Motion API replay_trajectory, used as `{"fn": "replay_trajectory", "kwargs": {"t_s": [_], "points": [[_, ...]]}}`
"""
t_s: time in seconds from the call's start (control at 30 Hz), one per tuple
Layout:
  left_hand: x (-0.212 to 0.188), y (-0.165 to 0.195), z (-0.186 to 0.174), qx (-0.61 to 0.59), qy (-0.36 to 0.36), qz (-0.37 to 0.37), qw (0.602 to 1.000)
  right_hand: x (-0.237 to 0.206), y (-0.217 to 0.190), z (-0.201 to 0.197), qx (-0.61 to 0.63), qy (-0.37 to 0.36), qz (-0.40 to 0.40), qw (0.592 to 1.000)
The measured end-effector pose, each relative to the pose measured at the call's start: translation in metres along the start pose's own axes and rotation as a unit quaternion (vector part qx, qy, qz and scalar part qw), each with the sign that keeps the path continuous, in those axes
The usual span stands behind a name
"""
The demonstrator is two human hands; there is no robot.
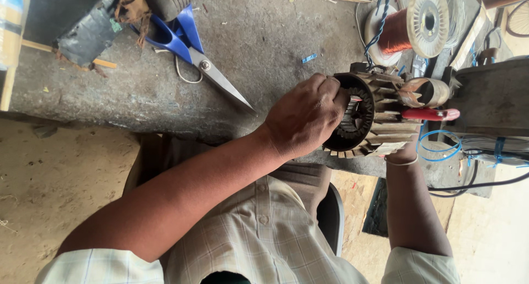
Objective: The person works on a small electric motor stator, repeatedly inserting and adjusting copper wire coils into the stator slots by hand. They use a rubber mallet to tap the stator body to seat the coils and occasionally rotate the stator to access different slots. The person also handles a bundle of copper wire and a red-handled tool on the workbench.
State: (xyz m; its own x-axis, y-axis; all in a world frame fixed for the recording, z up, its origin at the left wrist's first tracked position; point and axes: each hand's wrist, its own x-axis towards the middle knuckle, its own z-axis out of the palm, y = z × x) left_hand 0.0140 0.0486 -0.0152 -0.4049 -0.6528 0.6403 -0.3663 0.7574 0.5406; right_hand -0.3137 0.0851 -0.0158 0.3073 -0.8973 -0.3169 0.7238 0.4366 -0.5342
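Your left hand [303,116] is closed in a fist-like grip on the near rim of the finned, round metal motor stator [366,118], fingers curled into its open bore. The stator lies on its side at the near edge of the grey concrete bench [259,36], bore facing you.

Your right hand [406,152] sits under and behind the stator, mostly hidden by it; you cannot tell from here whether it grips or only props the housing. A thin band shows at that wrist.

Just beyond the stator's far end: a red-handled tool [430,114] lying crosswise, and a curl of brown sheet material [424,91] touching the fins. Loops of blue wire [441,146] hang beside the stator on the right.

Further past the stator, a spool of copper wire [410,25] stands on the bench. Well to the left of the stator lie blue-handled scissors [187,41], blades pointing toward it.

Handling judgement: the stator looks heavy and rigid, steel core with cast fins. Fins give purchase but have hard edges. Any slot lining or winding in the bore would be the fragile part, so take hold by the outer rim and fins, not by anything inside the bore. On its side near the bench edge, it could roll; keep it supported.
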Motion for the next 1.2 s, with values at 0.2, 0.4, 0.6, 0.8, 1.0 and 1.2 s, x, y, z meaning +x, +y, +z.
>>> {"fn": "replay_trajectory", "kwargs": {"t_s": [0.2,0.4,0.6,0.8,1.0,1.2], "points": [[-0.002,-0.001,0.004,0.007,0.022,0.027,0.999,0.014,0.009,0.017,-0.052,0.029,-0.038,0.998],[-0.002,-0.005,0.001,-0.027,-0.003,0.042,0.999,0.013,0.010,0.021,-0.064,0.036,-0.046,0.996],[-0.006,-0.003,-0.015,-0.090,0.060,-0.077,0.991,0.006,0.010,0.022,-0.084,0.040,-0.058,0.994],[0.001,0.002,-0.009,-0.059,-0.012,-0.074,0.995,0.000,0.009,0.023,-0.207,0.101,-0.097,0.968],[0.002,0.002,0.002,-0.040,0.010,-0.028,0.999,0.004,0.006,0.013,-0.197,0.050,-0.061,0.977],[0.002,-0.002,-0.003,-0.106,-0.124,-0.143,0.976,0.003,0.005,-0.013,-0.102,0.064,-0.054,0.991]]}}
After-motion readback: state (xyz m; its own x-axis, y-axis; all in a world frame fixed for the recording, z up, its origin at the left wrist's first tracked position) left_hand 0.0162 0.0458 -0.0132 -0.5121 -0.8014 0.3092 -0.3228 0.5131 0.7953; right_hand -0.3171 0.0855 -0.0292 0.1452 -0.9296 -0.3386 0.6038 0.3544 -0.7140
